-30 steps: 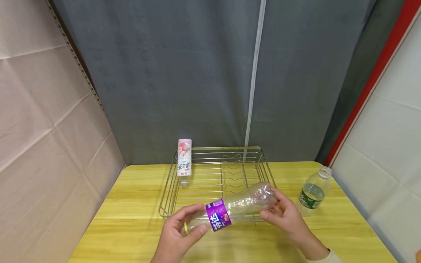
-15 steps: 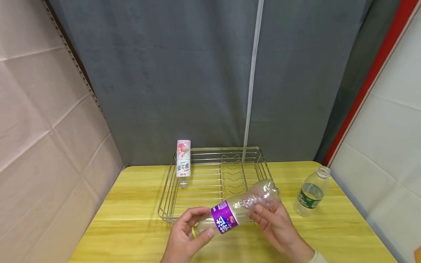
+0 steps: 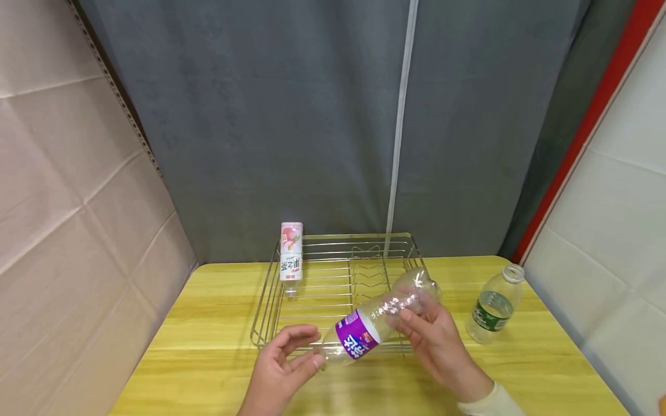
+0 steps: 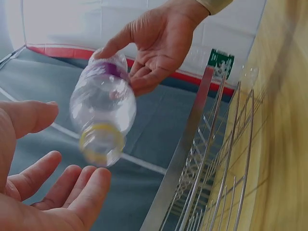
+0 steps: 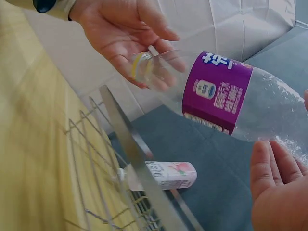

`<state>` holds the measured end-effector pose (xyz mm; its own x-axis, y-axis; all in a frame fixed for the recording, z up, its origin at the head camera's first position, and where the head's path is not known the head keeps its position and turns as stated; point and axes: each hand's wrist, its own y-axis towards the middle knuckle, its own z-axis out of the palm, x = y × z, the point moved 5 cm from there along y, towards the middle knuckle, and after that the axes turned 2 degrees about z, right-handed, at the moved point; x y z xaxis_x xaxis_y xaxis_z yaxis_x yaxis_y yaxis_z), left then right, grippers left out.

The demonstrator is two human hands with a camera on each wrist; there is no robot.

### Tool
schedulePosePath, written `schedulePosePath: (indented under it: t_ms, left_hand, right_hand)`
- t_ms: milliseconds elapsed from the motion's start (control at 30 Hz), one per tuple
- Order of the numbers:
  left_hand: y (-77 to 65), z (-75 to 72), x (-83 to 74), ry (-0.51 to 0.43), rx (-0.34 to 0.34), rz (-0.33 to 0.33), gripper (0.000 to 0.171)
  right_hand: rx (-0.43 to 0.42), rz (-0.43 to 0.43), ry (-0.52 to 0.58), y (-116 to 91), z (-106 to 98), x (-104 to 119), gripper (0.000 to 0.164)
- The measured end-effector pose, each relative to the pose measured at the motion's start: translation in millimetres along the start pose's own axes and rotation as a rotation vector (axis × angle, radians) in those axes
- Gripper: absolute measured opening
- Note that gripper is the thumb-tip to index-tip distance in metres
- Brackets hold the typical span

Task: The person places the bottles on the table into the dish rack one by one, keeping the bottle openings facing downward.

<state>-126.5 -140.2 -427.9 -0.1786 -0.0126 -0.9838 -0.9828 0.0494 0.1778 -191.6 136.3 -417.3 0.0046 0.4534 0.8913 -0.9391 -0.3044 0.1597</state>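
A clear plastic bottle with a purple label (image 3: 356,334) is held tilted above the front of a wire dish rack (image 3: 359,235). My right hand (image 3: 434,349) grips it near its base, thumb on the near side. The bottle's neck, with a yellow ring (image 5: 139,66) round it, points down toward my left hand (image 3: 283,367). That left hand is spread beside the neck; the left wrist view shows a gap between its fingers (image 4: 91,192) and the bottle. In the rack's left side leans a pink-and-white bottle (image 3: 291,251), neck down.
To the rack's right a clear bottle with a green label (image 3: 491,315) stands uncapped on the wooden table (image 3: 182,346). Behind the table hangs a grey curtain (image 3: 286,115). Pale fabric walls (image 3: 83,231) flank both sides.
My left hand has let go of the purple-label bottle's neck and drawn off to the left. My right hand has shifted its grip from the base end onto the bottle's side.
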Motion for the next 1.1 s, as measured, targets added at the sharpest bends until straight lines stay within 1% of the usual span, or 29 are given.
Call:
schedulePosePath:
  t_ms: [100,167,233,300,400,567,633,733,833,967,1100]
  left_hand:
    - [2.5,-11.0,-1.6,0.026,-0.025,0.072,0.039]
    - [3.7,-19.5,-3.2,0.073,-0.061,0.089,0.035]
    - [5.1,-27.8,-5.1,0.104,-0.101,0.086,0.034]
    - [6.3,-36.3,-6.1,0.131,-0.145,0.06,0.034]
    - [8.7,-49.2,-6.2,0.186,-0.207,0.053,0.035]
    - [12.3,-71.8,-0.8,0.261,-0.287,-0.021,0.037]
    - [12.9,-80.0,2.7,0.291,-0.306,-0.069,0.039]
    - [12.7,-91.0,9.4,0.342,-0.332,-0.125,0.046]
    - [13.1,-99.3,16.3,0.372,-0.361,-0.16,0.051]
    - [15.3,-106.8,23.7,0.402,-0.388,-0.172,0.05]
    - [16.1,-113.4,30.1,0.444,-0.394,-0.181,0.051]
  right_hand:
    - [-0.007,-0.026,-0.014,8.7,1.9,6.8,0.041]
    - [-0.014,-0.038,-0.025,14.3,4.8,11.6,0.039]
    - [-0.027,-0.043,-0.049,20.8,8.2,16.0,0.039]
    - [-0.04,-0.044,-0.079,27.6,11.0,19.6,0.04]
    - [-0.053,-0.053,-0.135,38.7,14.4,22.8,0.043]
    - [-0.058,-0.079,-0.202,60.0,19.2,23.2,0.051]
    - [-0.066,-0.081,-0.231,70.5,20.8,22.8,0.054]
    - [-0.082,-0.082,-0.269,87.0,23.6,22.2,0.056]
    - [-0.105,-0.068,-0.299,102.1,25.4,20.4,0.056]
    - [-0.117,-0.045,-0.328,119.2,27.6,17.4,0.056]
    - [-0.111,-0.027,-0.34,136.2,31.3,13.5,0.058]
